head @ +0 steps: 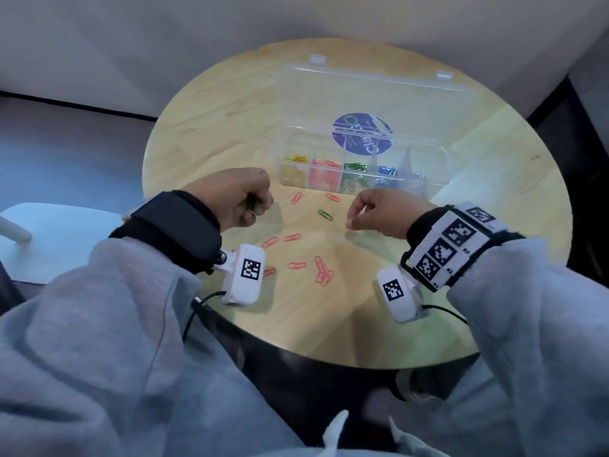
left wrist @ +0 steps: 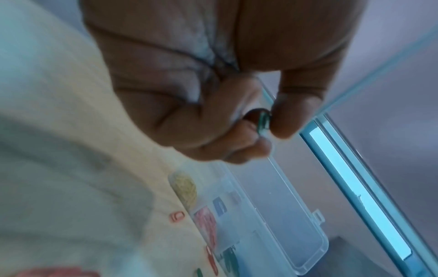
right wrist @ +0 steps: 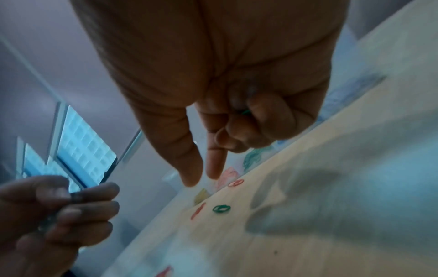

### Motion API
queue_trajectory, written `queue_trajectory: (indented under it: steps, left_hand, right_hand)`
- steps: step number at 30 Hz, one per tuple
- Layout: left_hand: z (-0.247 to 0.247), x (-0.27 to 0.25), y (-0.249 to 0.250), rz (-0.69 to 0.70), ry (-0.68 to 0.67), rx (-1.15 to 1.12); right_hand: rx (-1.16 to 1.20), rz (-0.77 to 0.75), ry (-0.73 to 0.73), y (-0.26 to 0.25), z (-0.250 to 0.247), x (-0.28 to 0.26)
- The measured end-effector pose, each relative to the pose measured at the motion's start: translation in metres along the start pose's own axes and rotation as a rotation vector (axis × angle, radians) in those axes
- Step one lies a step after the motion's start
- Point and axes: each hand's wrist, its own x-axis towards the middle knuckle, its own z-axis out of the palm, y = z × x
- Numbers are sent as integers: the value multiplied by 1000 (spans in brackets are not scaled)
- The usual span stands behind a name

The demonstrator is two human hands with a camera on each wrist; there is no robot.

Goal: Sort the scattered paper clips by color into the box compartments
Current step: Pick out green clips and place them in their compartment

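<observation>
The clear compartment box [head: 440, 166] stands open at mid-table, holding yellow, red, green [head: 355, 167], blue and silver clips in separate cells. My left hand [head: 253, 206] hovers left of the box as a fist and pinches a bunch of green paper clips [left wrist: 263, 121] between thumb and fingers. My right hand [head: 350, 222] hangs in front of the box, thumb and forefinger pointing down with tips close together. A sliver of a green clip [right wrist: 246, 112] shows inside its curled fingers. One green clip [head: 325, 215] lies on the table between the hands, also seen from the right wrist [right wrist: 221, 208].
Several red clips [head: 296, 198] lie scattered on the round wooden table [head: 214, 127], with a cluster [head: 323, 276] near the front. The box lid [head: 362, 94] stands open at the back. A white chair [head: 56, 239] stands at the left.
</observation>
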Motion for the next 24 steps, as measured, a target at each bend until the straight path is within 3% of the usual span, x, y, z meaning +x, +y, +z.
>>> queue_trajectory:
  steps: [8,13,20,24]
  left_hand:
    - [-5,17,-13,-26,-33,-108]
    - [-5,21,-11,-26,-63,-197]
    - [2,25,-8,-90,-65,-333]
    - [7,24,0,-69,-61,-466]
  right_hand:
    - [-206,22,70,-32,23,33]
    - [-302,42,13,-43,28,38]
    - [-311,76,-115,-34,25,31]
    - [-145,78,-149,-28,12,20]
